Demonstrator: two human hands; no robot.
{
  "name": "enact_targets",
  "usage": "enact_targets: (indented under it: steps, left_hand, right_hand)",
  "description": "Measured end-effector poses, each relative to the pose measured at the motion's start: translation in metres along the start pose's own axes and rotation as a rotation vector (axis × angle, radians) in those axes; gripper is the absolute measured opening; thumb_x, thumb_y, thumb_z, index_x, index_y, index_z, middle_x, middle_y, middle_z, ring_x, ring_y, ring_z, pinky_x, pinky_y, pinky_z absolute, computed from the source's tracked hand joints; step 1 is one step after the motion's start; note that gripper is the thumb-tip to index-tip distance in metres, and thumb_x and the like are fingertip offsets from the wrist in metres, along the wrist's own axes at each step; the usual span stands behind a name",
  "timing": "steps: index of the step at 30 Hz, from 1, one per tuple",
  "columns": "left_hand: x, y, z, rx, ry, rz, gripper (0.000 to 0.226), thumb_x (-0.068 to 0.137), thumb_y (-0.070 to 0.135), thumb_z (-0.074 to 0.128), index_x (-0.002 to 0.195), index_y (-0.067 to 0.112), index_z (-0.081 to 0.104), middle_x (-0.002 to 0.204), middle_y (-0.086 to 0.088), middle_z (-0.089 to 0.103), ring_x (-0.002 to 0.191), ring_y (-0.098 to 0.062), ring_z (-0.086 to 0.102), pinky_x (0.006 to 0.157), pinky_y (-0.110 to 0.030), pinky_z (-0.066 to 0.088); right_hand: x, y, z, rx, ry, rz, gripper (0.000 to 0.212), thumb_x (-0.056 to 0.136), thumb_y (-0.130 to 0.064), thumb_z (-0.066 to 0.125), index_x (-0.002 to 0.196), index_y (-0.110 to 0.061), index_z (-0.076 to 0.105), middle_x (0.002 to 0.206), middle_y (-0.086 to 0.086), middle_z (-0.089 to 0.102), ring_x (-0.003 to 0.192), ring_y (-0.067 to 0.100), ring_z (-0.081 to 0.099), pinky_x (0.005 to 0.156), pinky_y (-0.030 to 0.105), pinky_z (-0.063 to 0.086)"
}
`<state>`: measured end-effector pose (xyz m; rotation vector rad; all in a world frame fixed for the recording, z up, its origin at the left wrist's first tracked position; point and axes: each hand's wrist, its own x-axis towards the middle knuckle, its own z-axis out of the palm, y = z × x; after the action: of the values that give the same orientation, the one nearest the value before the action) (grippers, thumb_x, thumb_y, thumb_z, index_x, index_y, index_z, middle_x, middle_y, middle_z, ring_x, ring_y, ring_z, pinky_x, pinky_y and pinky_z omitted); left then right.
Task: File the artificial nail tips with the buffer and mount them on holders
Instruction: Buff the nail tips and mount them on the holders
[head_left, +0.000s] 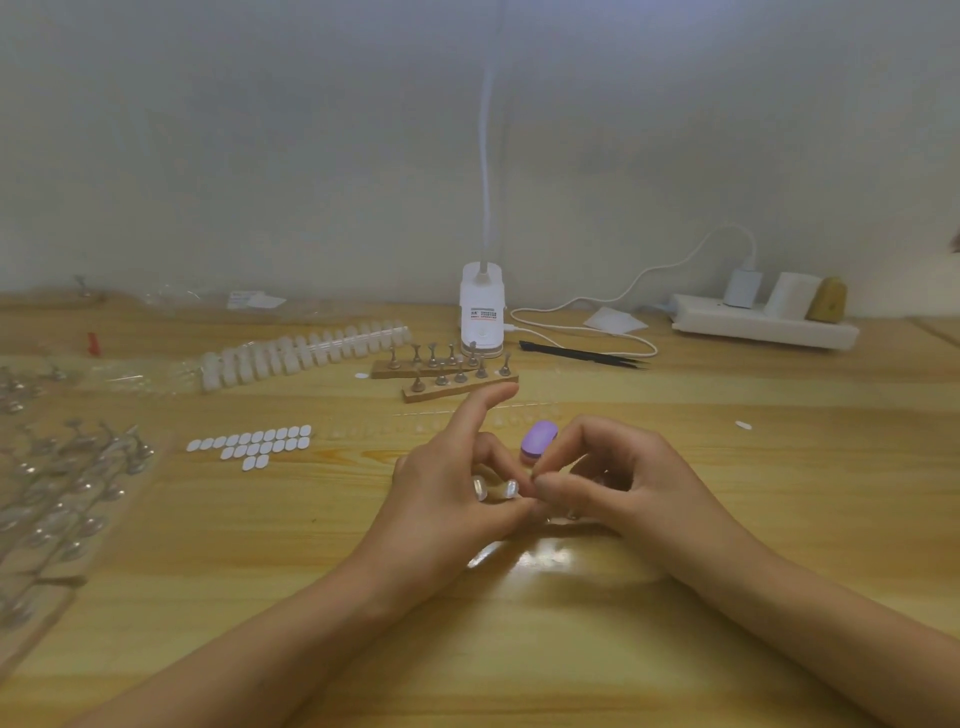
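Note:
My left hand (457, 483) and my right hand (613, 478) meet at their fingertips over the wooden table (519, 649). Together they pinch a small object; it is too small to tell what it is. My left index finger points up and away. The purple buffer (539, 439) lies on the table just behind the fingertips, held by neither hand. Two wooden bars with metal holders (447, 371) stand further back. A long strip of clear nail tips (306, 353) lies at the back left. Faint clear tips (467, 422) lie in a row behind my hands.
White oval adhesive pads (252, 446) lie left of centre. Bagged metal holders (62, 493) cover the left edge. A white lamp base (482, 312), black tweezers (582, 356), a cable and a power strip (763, 322) sit at the back by the wall.

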<state>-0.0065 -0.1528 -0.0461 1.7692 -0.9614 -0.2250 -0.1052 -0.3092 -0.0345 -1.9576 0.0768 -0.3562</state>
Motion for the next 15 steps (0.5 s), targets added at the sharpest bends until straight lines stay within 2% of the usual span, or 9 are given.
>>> enact_targets:
  steps: [3,5,9,11,13,15]
  left_hand:
    - [0.000,-0.001,0.000,0.015,0.002,0.009,0.086,0.076,0.021,0.083,0.144,0.041,0.035,0.079,0.018,0.071,0.097,0.001,0.066,0.081,0.002,0.037]
    - [0.000,-0.002,0.000,0.024,0.001,0.013,0.086,0.076,0.020,0.082,0.145,0.042,0.034,0.080,0.018,0.071,0.097,0.002,0.065,0.082,0.001,0.037]
    - [0.002,0.000,0.000,0.064,-0.021,0.028,0.089,0.076,0.022,0.082,0.145,0.045,0.030,0.083,0.020,0.071,0.101,0.003,0.063,0.092,-0.010,0.036]
    - [0.002,0.002,-0.003,0.080,-0.071,0.032,0.096,0.071,0.027,0.086,0.145,0.047,0.028,0.087,0.020,0.070,0.106,0.003,0.061,0.092,-0.013,0.036]
    - [0.005,0.005,-0.012,0.045,-0.097,0.040,0.096,0.065,0.042,0.087,0.142,0.050,0.030,0.092,0.020,0.069,0.104,0.002,0.060,0.083,-0.011,0.043]
    - [0.011,0.006,-0.022,-0.029,-0.013,0.039,0.074,0.072,0.059,0.076,0.135,0.049,0.039,0.097,0.018,0.068,0.098,0.002,0.063,0.072,-0.007,0.044]
  right_hand:
    - [0.004,0.000,0.001,-0.016,-0.012,0.018,0.010,0.088,-0.028,0.074,0.082,-0.029,0.065,0.091,-0.006,0.071,0.073,0.017,0.066,0.063,0.021,0.049]
    - [0.006,-0.001,-0.001,-0.028,-0.019,0.036,0.012,0.088,-0.021,0.074,0.090,-0.028,0.064,0.099,-0.007,0.070,0.073,0.015,0.065,0.064,0.020,0.050]
    - [0.007,-0.002,-0.002,-0.002,-0.055,0.100,0.013,0.087,-0.024,0.074,0.095,-0.024,0.064,0.101,-0.010,0.069,0.073,0.009,0.062,0.064,0.017,0.048]
    - [0.008,-0.005,-0.007,0.048,-0.038,0.113,0.013,0.085,-0.032,0.073,0.095,-0.026,0.067,0.100,-0.010,0.070,0.076,0.006,0.062,0.065,0.018,0.048]
    - [0.015,-0.010,-0.021,0.056,0.035,0.084,0.008,0.086,-0.038,0.067,0.091,-0.033,0.071,0.100,-0.009,0.072,0.079,0.003,0.061,0.069,0.020,0.049]
    - [0.029,-0.013,-0.042,-0.123,0.090,-0.012,0.013,0.093,-0.028,0.063,0.088,-0.034,0.074,0.098,-0.012,0.072,0.081,0.002,0.060,0.071,0.015,0.047]
